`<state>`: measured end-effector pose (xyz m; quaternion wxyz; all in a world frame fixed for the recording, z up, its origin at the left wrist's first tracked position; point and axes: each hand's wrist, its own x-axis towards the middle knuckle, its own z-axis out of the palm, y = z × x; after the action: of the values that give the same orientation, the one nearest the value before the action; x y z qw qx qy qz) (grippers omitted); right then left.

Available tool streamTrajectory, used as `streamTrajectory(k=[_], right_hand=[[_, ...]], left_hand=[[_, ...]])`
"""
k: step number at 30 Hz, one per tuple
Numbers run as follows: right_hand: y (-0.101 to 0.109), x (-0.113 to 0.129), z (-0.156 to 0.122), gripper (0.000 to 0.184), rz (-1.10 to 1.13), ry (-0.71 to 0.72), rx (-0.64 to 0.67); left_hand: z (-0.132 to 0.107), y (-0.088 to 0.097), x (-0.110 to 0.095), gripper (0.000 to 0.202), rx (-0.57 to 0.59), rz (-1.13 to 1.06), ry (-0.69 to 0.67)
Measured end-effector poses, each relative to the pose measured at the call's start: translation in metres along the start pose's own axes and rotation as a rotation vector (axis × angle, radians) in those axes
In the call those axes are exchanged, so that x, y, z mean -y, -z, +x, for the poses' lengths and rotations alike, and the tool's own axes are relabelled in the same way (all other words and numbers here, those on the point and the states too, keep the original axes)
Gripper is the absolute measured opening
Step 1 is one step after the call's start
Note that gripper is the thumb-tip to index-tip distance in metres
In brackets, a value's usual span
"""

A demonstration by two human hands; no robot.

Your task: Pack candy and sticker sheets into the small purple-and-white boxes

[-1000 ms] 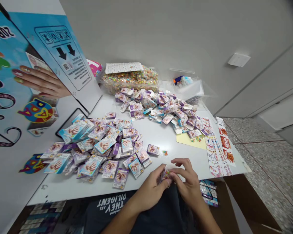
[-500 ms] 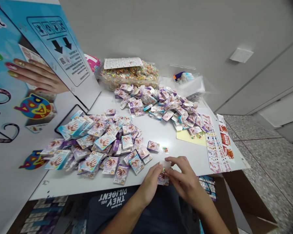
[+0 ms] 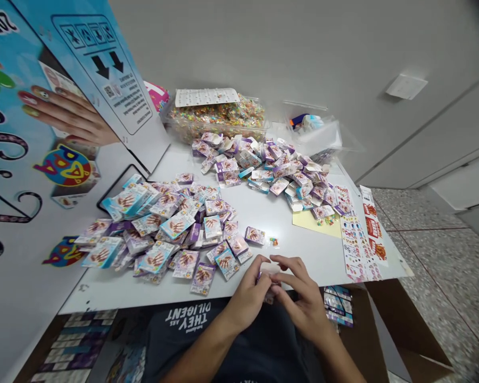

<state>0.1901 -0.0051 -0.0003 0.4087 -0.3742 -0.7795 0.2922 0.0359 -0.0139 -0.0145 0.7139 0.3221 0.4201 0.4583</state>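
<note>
My left hand is wrapped around a small printed cardboard box at the table's front edge. Its white flap stands up, and my left thumb lies across the top opening. My right hand grips the same box from the other side, thumb and fingertips at the opening; fingers cover most of the box. Just beyond lies a tiny clear packet with orange and green bits. Beside that is a purple box. To the left spreads a heap of closed purple and blue boxes.
Open-flapped boxes are piled at the back. Behind them stands a clear tub of colourful packets. Sticker sheets and yellow paper lie right. A large printed carton rises left; an open cardboard box sits below, right.
My left thumb has moved over the box's opening, where colourful bits showed before. The right fingertips have closed in nearer the opening. The whole view has shifted slightly.
</note>
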Motion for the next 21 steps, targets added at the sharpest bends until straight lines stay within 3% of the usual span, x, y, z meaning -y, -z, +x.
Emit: streamTrajectory(k=[3, 5, 8, 11, 14, 18, 21], right_hand=[[-0.009, 0.001, -0.001, 0.024, 0.078, -0.062, -0.023], [-0.016, 0.000, -0.004, 0.030, 0.062, -0.019, -0.046], [-0.023, -0.002, -0.007, 0.041, -0.031, 0.076, -0.126], [-0.024, -0.003, -0.006, 0.034, -0.042, 0.080, -0.115], [-0.024, -0.001, -0.002, 0.014, 0.069, -0.080, -0.092], [-0.030, 0.001, 0.001, 0.014, 0.250, -0.346, -0.169], [-0.033, 0.002, 0.002, 0.017, 0.410, -0.513, -0.214]], left_hand=[[0.002, 0.002, 0.006, 0.033, 0.041, -0.124, -0.006], [0.003, 0.005, 0.005, 0.029, 0.006, -0.106, -0.014], [0.002, 0.010, -0.002, 0.029, 0.025, -0.088, 0.141], [-0.001, 0.013, -0.008, 0.042, 0.089, -0.195, 0.270], [-0.004, 0.012, -0.005, 0.050, 0.060, -0.175, 0.244], [-0.005, 0.010, 0.006, 0.049, -0.014, -0.070, 0.136], [-0.004, 0.011, 0.011, 0.047, -0.005, -0.038, 0.097]])
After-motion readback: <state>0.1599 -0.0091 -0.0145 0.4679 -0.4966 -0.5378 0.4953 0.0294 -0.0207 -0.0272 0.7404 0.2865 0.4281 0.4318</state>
